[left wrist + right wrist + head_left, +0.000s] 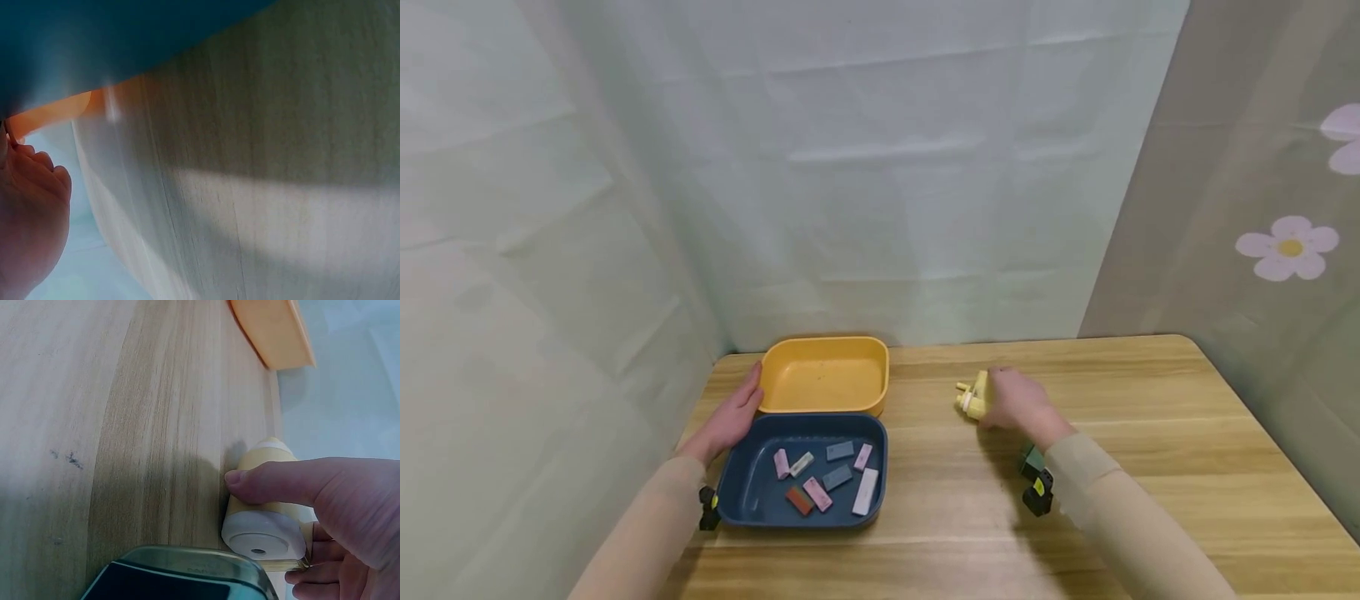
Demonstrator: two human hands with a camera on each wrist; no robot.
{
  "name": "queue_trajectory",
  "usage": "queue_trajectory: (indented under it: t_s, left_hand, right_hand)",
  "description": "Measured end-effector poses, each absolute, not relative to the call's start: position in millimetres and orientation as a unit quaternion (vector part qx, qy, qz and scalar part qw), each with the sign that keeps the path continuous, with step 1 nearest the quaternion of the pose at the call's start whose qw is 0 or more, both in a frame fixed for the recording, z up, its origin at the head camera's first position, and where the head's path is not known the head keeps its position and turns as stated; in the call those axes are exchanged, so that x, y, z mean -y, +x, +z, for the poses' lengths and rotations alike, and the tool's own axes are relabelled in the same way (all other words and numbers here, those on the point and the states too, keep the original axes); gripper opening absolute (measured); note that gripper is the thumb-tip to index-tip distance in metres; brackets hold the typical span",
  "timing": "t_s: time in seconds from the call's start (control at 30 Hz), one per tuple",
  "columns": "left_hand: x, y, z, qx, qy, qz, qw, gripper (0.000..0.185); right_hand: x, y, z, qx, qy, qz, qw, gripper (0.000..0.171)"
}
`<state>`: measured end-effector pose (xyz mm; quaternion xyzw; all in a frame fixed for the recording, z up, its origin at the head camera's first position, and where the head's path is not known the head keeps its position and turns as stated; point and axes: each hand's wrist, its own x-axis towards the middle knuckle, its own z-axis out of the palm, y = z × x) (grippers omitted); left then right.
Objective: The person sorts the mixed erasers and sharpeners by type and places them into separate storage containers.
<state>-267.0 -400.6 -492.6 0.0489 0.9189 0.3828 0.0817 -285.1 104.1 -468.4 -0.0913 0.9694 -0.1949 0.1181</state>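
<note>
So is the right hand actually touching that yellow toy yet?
Touching. The right wrist view shows the right hand with its thumb laid across the yellow toy and fingers curled beneath it; the head view agrees.

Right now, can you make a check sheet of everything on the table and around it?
Surface: wooden table, a few dark marks in the right wrist view.
Job's things: small yellow gadget, lying on the table.
Clutter: yellow tray, nothing seen inside; blue tray holding small coloured blocks.
Grips: right hand holds the gadget; left hand rests against both trays.
Cables: nothing seen.
Surroundings: pale cloth walls, flower print at right.
</note>
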Motion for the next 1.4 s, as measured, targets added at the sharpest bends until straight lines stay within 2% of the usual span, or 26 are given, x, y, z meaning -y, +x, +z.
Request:
queue_trajectory:
  t_s: [0.6, 1.0, 1.4]
  left_hand:
    - [393.4, -278.3, -495.5, -0.917, 0.053, 0.387, 0.082, 0.066]
    - [393.7, -274.7, -494.7, -0.919, 0.044, 0.383, 0.088, 0.067]
    - [397.3, -273.4, -494.6, -0.925, 0.063, 0.368, 0.074, 0.064]
  right_hand:
    - [-111.5, -289.2, -466.2, -0.973, -0.097, -0.183, 0.102, 0.085]
    - [-110.3, -287.7, -467.6, -0.971, -0.098, -0.188, 0.112, 0.091]
    - [-110.1, -288.3, -468.5, -0.97, -0.112, -0.191, 0.097, 0.073]
